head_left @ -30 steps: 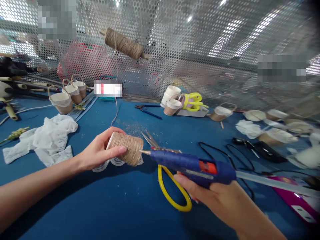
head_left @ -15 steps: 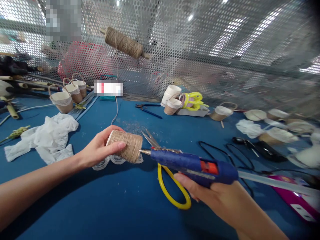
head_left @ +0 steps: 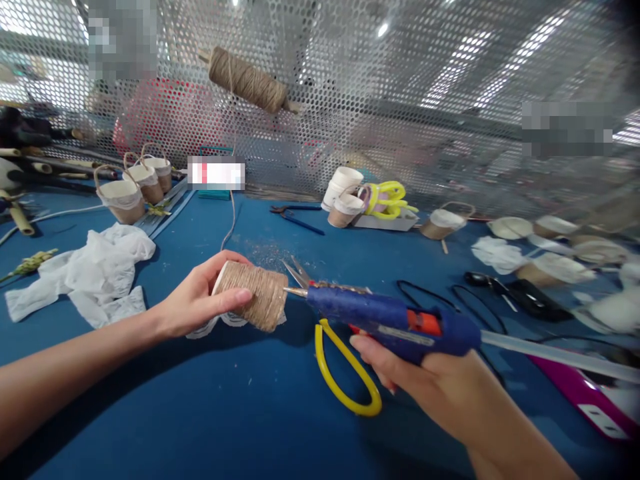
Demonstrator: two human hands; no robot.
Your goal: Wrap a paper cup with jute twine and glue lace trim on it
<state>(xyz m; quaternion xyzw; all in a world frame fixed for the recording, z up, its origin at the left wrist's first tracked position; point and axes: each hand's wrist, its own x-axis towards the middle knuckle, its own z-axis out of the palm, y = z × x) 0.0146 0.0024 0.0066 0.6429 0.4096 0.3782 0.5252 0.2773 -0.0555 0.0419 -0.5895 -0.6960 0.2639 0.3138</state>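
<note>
My left hand (head_left: 210, 293) grips a twine-wrapped paper cup (head_left: 260, 293) lying on its side, thumb across the twine. A strip of white lace (head_left: 231, 320) shows beneath the cup. In my right hand (head_left: 410, 373) is a blue hot glue gun (head_left: 365, 310), its metal nozzle at the cup's right end. A shiny line runs along the twine near that end. From the gun's rear sticks a long translucent glue stick (head_left: 545, 353). Yellow-handled scissors (head_left: 345, 373) lie on the blue table (head_left: 240, 413), partly hidden behind the gun.
Small twine-handled cups (head_left: 123, 200) stand at the back left, near crumpled white lace (head_left: 95, 273). Blue pliers (head_left: 297, 217) lie at the back. A twine spool (head_left: 247, 80) hangs on the perforated metal screen (head_left: 320, 133). Black cable (head_left: 435, 293) and a magenta power strip (head_left: 575, 393) are at right.
The glue gun has shifted slightly right and up, its nozzle moving higher along the cup's end. The cup has turned a little, and a shiny line now shows on its twine.
</note>
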